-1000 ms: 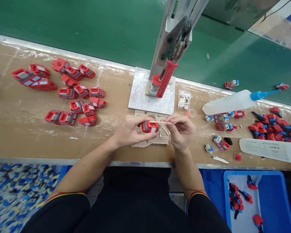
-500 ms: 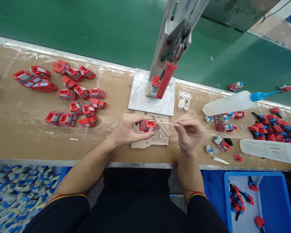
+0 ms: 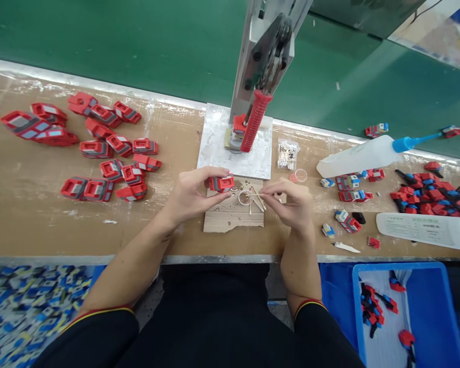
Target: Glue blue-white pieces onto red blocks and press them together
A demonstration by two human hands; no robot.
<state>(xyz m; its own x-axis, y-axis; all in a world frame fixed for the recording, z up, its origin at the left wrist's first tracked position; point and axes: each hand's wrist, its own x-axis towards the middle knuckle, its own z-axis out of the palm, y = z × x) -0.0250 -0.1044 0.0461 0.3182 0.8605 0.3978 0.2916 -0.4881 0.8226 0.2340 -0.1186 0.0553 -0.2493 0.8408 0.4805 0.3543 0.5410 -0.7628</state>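
Observation:
My left hand (image 3: 189, 197) grips a red and grey plastic toy vehicle part (image 3: 221, 183) between thumb and fingers, above a cardboard piece (image 3: 222, 217). In my right hand (image 3: 291, 203) a thin cotton swab (image 3: 255, 194) is pinched, its tip at a small clear round dish (image 3: 244, 198) on the cardboard. Several other swabs (image 3: 257, 204) lie beside the dish. Behind stands a press with a red handle (image 3: 257, 120); another red part (image 3: 239, 123) sits under it on a metal plate (image 3: 210, 148).
Red and grey parts (image 3: 95, 189) lie in groups at left. A bag of swabs (image 3: 288, 154), a clear bottle with blue nozzle (image 3: 358, 157), a second bottle (image 3: 425, 230), a knife (image 3: 346, 247) and a pile of red-black parts (image 3: 431, 191) are at right. A blue bin (image 3: 431, 306) stands below.
The swab's tip has moved away from the red part down to the round dish. My left hand has shifted slightly left and up with the part. The camera view has shifted a little.

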